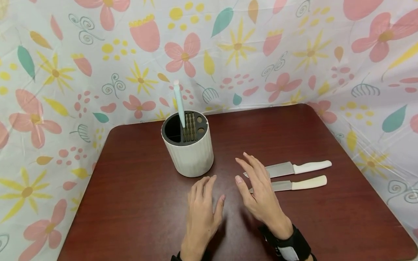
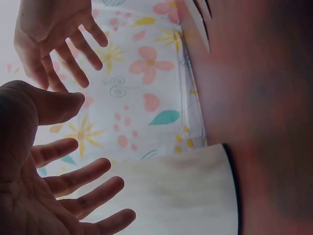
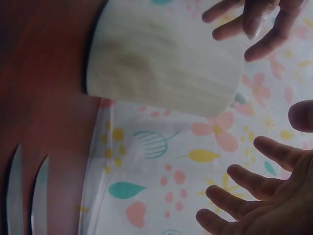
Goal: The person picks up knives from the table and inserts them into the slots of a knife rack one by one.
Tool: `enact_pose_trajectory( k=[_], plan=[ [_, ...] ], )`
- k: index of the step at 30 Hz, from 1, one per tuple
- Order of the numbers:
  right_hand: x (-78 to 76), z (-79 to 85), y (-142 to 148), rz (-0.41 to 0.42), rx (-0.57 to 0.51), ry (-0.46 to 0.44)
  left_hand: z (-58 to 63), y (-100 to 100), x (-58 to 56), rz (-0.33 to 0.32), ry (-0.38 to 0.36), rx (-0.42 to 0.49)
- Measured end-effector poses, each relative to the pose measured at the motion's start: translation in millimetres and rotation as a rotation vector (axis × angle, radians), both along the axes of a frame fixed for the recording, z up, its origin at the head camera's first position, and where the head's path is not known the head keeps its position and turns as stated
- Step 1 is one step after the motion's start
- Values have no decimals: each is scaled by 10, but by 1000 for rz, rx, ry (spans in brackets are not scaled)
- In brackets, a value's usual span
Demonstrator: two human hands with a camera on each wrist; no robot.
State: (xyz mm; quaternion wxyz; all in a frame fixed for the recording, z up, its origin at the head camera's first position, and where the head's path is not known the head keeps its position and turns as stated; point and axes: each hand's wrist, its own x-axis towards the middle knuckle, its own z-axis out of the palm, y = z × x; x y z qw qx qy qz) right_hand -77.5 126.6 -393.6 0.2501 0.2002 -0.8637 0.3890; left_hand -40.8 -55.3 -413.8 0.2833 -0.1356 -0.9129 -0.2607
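My left hand (image 1: pixel 201 210) hovers over the table in front of a white ribbed knife block (image 1: pixel 192 159), fingers extended and holding nothing. To its right, my right hand (image 1: pixel 259 192) is also empty, its fingers spread. In the head view it overlaps the blade tips of two knives lying on the table, one with a white handle (image 1: pixel 312 166) and one with a cream handle (image 1: pixel 309 182). Both handles point right. The block's black top has a large compartment, slots and round holes. A light-blue handle (image 1: pixel 179 105) stands up out of it, its lower part hidden inside.
The dark red-brown table (image 1: pixel 137 203) has rounded far corners. A white cloth with a flower print (image 1: pixel 209 47) hangs behind it and along both sides. A black band (image 1: pixel 289 244) wraps my right wrist.
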Motion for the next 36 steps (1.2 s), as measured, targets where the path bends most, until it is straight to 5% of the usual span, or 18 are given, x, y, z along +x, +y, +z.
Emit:
enact_pose_trajectory(
  k=[36],
  plan=[
    [23,-78,128,-42,26,25,-56,83,94,-39,-26,-22]
  ],
)
